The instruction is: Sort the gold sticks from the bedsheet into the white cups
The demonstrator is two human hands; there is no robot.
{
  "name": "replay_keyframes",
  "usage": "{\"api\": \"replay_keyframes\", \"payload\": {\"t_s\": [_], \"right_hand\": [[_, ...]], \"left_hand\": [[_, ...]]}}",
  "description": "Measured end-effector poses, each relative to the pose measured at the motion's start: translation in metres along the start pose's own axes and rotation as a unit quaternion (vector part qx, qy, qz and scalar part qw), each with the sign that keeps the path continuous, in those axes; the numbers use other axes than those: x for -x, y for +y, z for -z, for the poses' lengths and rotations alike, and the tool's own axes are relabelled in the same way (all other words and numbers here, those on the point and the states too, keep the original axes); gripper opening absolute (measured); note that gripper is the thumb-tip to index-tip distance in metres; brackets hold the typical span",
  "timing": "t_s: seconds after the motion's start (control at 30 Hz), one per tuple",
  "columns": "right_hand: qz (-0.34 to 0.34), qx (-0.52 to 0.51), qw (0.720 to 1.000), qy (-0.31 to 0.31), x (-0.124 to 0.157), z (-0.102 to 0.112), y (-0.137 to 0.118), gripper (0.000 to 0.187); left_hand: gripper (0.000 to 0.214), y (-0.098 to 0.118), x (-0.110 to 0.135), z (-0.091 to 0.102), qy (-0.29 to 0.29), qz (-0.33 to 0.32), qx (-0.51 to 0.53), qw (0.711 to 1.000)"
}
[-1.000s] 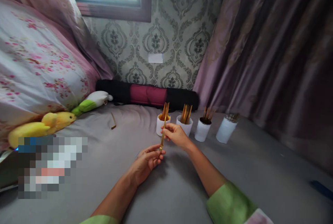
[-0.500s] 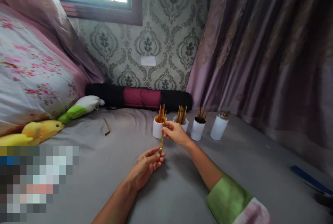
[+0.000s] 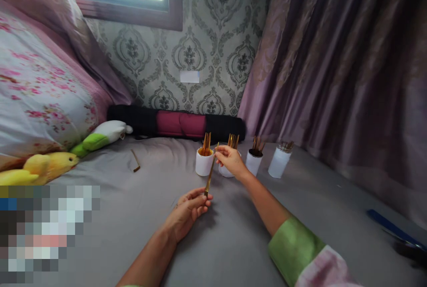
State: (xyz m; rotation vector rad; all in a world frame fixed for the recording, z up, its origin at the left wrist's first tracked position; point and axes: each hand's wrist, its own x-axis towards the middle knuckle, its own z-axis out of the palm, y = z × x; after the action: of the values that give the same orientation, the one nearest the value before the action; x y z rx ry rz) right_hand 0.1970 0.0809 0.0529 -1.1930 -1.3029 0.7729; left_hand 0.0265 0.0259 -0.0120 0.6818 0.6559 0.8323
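Note:
A thin golden stick (image 3: pixel 210 173) runs between my two hands. My left hand (image 3: pixel 190 209) pinches its lower end just above the grey sheet (image 3: pixel 140 216). My right hand (image 3: pixel 230 160) pinches its upper end, in front of the white cups. Several white cups stand in a row at the back: the left cup (image 3: pixel 203 162) and the second cup (image 3: pixel 225 171) hold golden sticks, the third cup (image 3: pixel 253 161) holds darker sticks, and the right cup (image 3: pixel 279 161) too.
A loose brown stick (image 3: pixel 135 160) lies on the sheet to the left. A black and red bolster (image 3: pixel 176 123) lies along the wall. Plush toys (image 3: pixel 50 164) and a floral pillow (image 3: pixel 36 95) sit at left. A curtain (image 3: pixel 333 64) hangs at right; a blue object (image 3: pixel 390 226) lies at far right.
My right hand has moved a little up and to the right toward the cups, tilting the stick's top rightward. My left hand has stayed in place.

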Motion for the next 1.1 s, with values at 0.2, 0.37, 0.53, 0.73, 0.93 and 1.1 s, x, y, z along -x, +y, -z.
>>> {"api": "replay_keyframes", "payload": {"t_s": [0.2,0.37,0.53,0.73,0.93,1.1], "right_hand": [[0.008,0.026,0.999,0.028,-0.007,0.004,-0.001,0.029],[0.039,0.047,0.997,0.047,-0.014,0.006,0.003,0.035],[0.062,0.062,0.994,0.059,-0.016,0.009,0.002,0.034],[0.069,0.068,0.994,0.058,-0.015,0.01,0.0,0.026],[0.056,0.067,0.994,0.068,-0.016,0.008,0.0,0.023],[0.053,0.066,0.994,0.069,-0.02,0.006,0.002,0.023]], "left_hand": [[0.03,-0.001,0.0,0.0,0.004,0.002,-0.002,1.0],[0.032,-0.001,0.0,0.001,-0.003,-0.001,-0.007,1.0],[0.032,-0.001,0.0,0.001,-0.004,-0.003,-0.01,1.0],[0.034,-0.003,-0.002,0.004,-0.012,-0.006,-0.005,1.0],[0.034,-0.002,-0.002,0.005,-0.013,-0.006,-0.008,1.0],[0.032,-0.003,-0.003,0.005,-0.009,-0.007,-0.005,1.0]]}}
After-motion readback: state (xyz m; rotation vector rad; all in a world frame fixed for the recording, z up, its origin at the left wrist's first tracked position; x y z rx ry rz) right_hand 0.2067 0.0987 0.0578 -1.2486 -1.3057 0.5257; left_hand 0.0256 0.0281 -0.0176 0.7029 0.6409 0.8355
